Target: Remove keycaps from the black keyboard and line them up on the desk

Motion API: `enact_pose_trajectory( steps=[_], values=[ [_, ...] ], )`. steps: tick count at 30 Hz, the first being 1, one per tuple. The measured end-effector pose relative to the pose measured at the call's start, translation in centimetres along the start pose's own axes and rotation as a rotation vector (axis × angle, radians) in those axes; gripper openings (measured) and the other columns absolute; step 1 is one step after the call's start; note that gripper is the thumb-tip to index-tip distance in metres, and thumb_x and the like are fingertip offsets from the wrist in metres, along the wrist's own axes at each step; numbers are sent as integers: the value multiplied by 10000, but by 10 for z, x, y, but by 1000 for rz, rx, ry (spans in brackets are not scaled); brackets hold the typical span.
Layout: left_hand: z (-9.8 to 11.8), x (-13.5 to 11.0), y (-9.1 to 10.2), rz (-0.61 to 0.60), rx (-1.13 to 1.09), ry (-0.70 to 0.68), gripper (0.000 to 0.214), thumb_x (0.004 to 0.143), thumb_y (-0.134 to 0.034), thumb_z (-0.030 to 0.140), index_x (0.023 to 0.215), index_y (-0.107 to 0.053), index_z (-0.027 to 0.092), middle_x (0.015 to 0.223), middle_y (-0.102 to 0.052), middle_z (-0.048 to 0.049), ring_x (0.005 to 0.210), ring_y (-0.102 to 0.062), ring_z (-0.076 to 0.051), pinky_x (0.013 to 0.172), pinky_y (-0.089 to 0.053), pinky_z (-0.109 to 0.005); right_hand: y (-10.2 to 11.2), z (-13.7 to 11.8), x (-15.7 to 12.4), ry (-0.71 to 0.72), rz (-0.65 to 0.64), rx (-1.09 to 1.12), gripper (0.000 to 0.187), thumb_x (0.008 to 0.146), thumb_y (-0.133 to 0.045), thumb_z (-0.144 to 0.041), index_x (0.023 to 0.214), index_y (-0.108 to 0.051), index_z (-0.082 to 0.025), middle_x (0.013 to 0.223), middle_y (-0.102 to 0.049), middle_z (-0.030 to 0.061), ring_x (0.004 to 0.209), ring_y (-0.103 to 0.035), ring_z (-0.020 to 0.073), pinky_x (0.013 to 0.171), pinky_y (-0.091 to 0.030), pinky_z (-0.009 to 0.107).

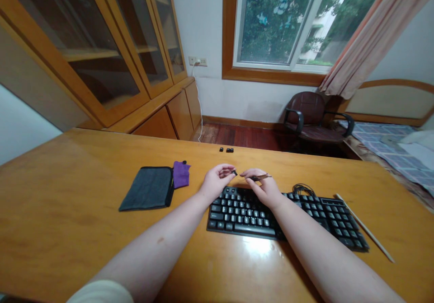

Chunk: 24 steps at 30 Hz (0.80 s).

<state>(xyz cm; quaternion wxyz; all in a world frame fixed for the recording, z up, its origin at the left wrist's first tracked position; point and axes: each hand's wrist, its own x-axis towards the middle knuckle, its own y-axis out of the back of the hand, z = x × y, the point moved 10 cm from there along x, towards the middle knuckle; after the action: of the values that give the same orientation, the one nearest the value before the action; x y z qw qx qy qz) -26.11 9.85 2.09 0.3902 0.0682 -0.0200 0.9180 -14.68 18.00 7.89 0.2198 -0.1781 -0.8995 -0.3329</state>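
L hand: fingers pinched on a small black piece, prob. a keycap, held just above far edge of keyboard. R hand: fingers closed on a thin tool, brownish, lying across fingertips; type n/c. Tool tip and piece close together, contact cannot be told. R wrist over keyboard's mid rows. Keyboard black, near centre of surface, angled to its near edge.

Other items: loose keycaps at far edge of surface, well apart from hands. Grey pouch left of keyboard, purple cloth touching pouch's far right corner. Coiled cable behind keyboard's right end. Wooden stick just beside that end.
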Motion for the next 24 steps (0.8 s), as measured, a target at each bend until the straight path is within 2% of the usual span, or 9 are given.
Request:
enact_pose_trajectory(
  steps=[2,4,7,11,13,16,19,21,24],
  values=[
    [-1,1,-1,-19,-8,-3,272,703,-645,171,967,-593,130,1009,-667,-92,946,-622,-173,910,-474,-365,7,3,0,-8,64,-43,185,880,-424,-256,953,-589,-211,888,-621,81,881,-580,205,820,-462,390],
    [-4,1,-3,-40,-21,11,317,692,-647,142,1001,-579,138,1012,-661,-87,954,-616,-168,909,-476,-363,8,4,1,8,68,-93,220,880,-402,-223,993,-590,-218,891,-594,79,882,-563,204,812,-459,383],
    [-8,1,-4,-47,-40,42,379,647,-677,115,1006,-558,147,940,-656,-58,879,-625,-147,862,-499,-338,3,3,2,27,2,-153,263,864,-409,-189,1044,-597,-227,916,-560,79,887,-550,194,797,-463,358],
    [-5,-2,-10,-97,-70,46,368,617,-695,119,955,-551,140,818,-626,-17,786,-622,-125,789,-516,-297,-12,0,3,17,-125,-240,359,795,-545,-216,1149,-572,-268,973,-563,66,890,-557,187,784,-471,329],
    [-4,-5,-12,-120,-81,56,359,618,-697,138,943,-546,139,804,-621,-14,751,-622,-121,757,-521,-288,-16,-2,3,10,-157,-261,368,780,-559,-197,1135,-587,-284,977,-582,58,885,-567,182,776,-472,318],
    [-1,-4,-10,-129,-63,41,346,648,-688,192,961,-550,141,885,-638,-43,766,-625,-126,777,-511,-297,-14,2,8,-40,-157,-293,283,788,-554,-199,1050,-636,-266,969,-613,59,872,-584,182,772,-467,313],
    [-4,4,5,-63,-12,3,296,718,-634,284,968,-566,142,970,-644,-78,833,-621,-146,792,-490,-299,0,17,28,-134,-110,-344,166,767,-599,-253,914,-674,-235,890,-653,65,822,-601,197,747,-460,315],
    [-14,11,18,22,16,33,278,744,-594,341,928,-580,133,906,-655,-80,794,-618,-148,737,-487,-284,12,35,50,-221,-68,-386,125,720,-648,-251,838,-682,-228,835,-673,64,784,-610,207,717,-452,311],
    [-34,19,33,115,27,128,291,728,-581,395,838,-591,126,775,-649,-60,658,-592,-128,629,-466,-249,16,77,84,-411,-84,-464,117,654,-700,-240,765,-669,-222,773,-676,41,722,-607,187,657,-432,273]
  ],
)
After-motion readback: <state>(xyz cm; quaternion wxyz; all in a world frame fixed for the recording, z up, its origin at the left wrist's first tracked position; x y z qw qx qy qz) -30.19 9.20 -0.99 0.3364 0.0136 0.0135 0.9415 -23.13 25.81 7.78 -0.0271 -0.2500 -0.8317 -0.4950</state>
